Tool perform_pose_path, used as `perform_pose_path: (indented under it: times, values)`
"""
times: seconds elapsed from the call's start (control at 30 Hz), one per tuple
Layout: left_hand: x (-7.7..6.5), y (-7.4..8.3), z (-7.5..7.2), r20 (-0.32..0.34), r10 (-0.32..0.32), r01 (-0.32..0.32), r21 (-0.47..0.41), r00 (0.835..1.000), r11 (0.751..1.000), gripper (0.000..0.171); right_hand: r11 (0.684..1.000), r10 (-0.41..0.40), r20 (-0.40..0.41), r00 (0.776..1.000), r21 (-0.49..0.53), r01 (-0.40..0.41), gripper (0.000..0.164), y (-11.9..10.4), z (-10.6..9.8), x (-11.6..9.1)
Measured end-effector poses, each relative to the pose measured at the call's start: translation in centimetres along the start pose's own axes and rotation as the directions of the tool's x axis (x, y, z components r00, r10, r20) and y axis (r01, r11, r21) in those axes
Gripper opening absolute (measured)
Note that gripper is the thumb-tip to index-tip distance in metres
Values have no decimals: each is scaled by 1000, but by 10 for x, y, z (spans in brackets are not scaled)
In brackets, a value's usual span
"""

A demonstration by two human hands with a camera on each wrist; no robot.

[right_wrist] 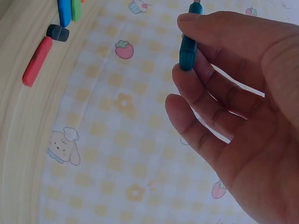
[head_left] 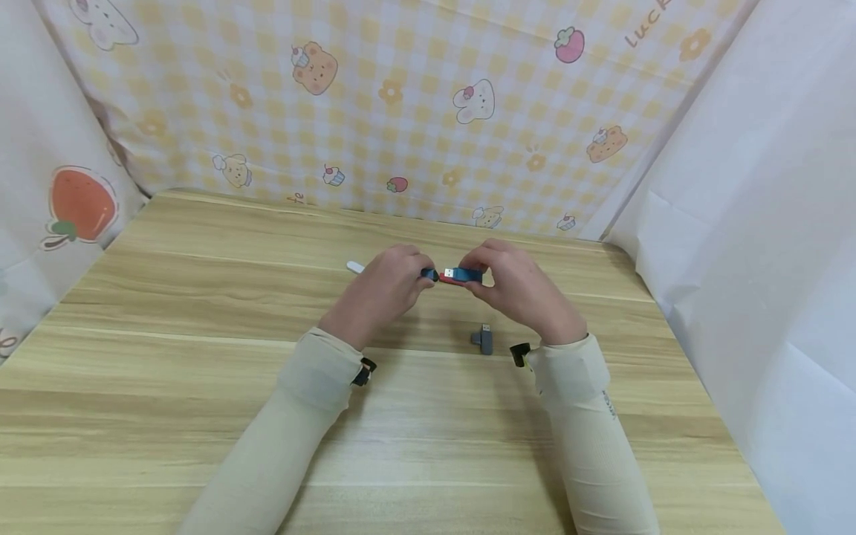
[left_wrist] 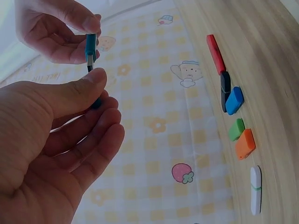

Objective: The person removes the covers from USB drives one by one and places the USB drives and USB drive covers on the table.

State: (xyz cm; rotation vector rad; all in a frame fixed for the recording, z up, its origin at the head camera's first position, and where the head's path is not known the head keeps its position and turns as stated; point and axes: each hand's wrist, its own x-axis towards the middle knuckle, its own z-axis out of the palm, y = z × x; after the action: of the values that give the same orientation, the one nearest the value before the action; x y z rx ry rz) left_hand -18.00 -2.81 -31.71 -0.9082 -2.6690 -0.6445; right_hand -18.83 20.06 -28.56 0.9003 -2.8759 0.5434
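Note:
My right hand (head_left: 518, 290) pinches a teal-blue USB stick (head_left: 466, 274) between thumb and fingers, its bare metal plug (head_left: 449, 273) facing left. Facing it is my left hand (head_left: 391, 286), a short gap away in the head view. In the left wrist view, the left thumb and index finger pinch a small dark-teal piece (left_wrist: 96, 103), apparently the stick's cap, mostly hidden by the fingers. The right wrist view shows the stick's rounded end (right_wrist: 187, 60) below the right thumb. Both hands are raised above the table.
Along the table's far side lie sticks: red (left_wrist: 216, 53), black (left_wrist: 225, 91), blue (left_wrist: 235, 101), green (left_wrist: 237, 129), orange (left_wrist: 245, 144) and white (left_wrist: 255, 189). A grey USB stick (head_left: 486, 339) with its plug showing lies nearer. A patterned cloth (head_left: 401, 111) hangs behind the table.

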Motion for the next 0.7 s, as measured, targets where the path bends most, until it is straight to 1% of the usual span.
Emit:
perform_pose_path:
  times: [0.17,0.4,0.57,0.7]
  values:
    - [-1,1,-2,-4,-37,37,-19,999,999,20,1000,-1,2,1000,2,1,20,0,0,1]
    - [-2,0,-5,2,-95,95,-52,995,994,18,999,36,9,999,17,-36,22,-1,2,2]
    - [-2,-2,-7,6,-114,114,-45,993,992,18,998,63,27,998,22,-63,20,-1,3,4]
    - [-2,-2,-8,-1,-117,117,-40,993,992,19,999,47,46,998,25,-48,17,2,5,5]
